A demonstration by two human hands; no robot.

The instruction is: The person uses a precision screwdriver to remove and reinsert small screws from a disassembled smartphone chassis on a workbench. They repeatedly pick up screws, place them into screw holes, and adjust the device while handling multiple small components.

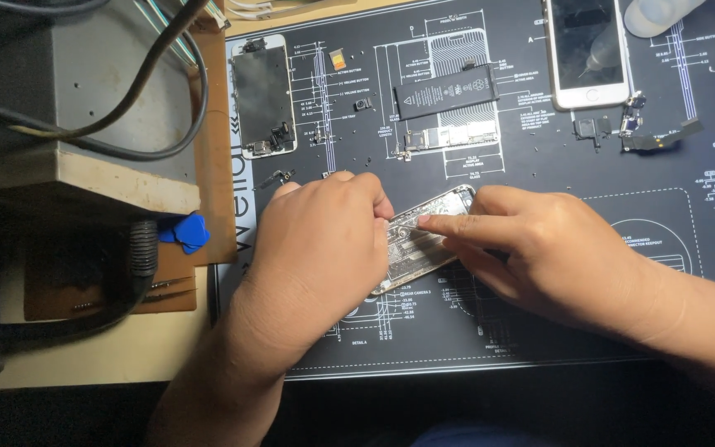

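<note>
1. Silvery metal phone housing [424,240], opened and gutted, lying slantwise at centre frame on the black repair mat [539,331] with white blueprint-style line drawings.
2. Left hand [324,248] curled over the housing's lower-left end, fingers pressed together on its edge, pinning it to the mat.
3. Right hand [539,248] coming in from the right, thumb and forefinger pinched on a thin tool [407,223], barely visible, its tip inside the housing.
4. Blue triangular picks [185,232] at left, off the mat, on a brown board beside a thick black cable [144,248].
5. Farther up, at top centre: black rectangular battery [446,91] with a white label, tilted, lying over a bare circuit board [448,136].
6. Upper left of the mat: detached screen panel [263,98], face down, dark with a white border.
7. Top right: white phone [586,51] with dark glass, lying flat; loose small parts and flex cables [647,132] just below it.
8. Upper left corner: grey box [68,91] crossed by black cables.
</note>
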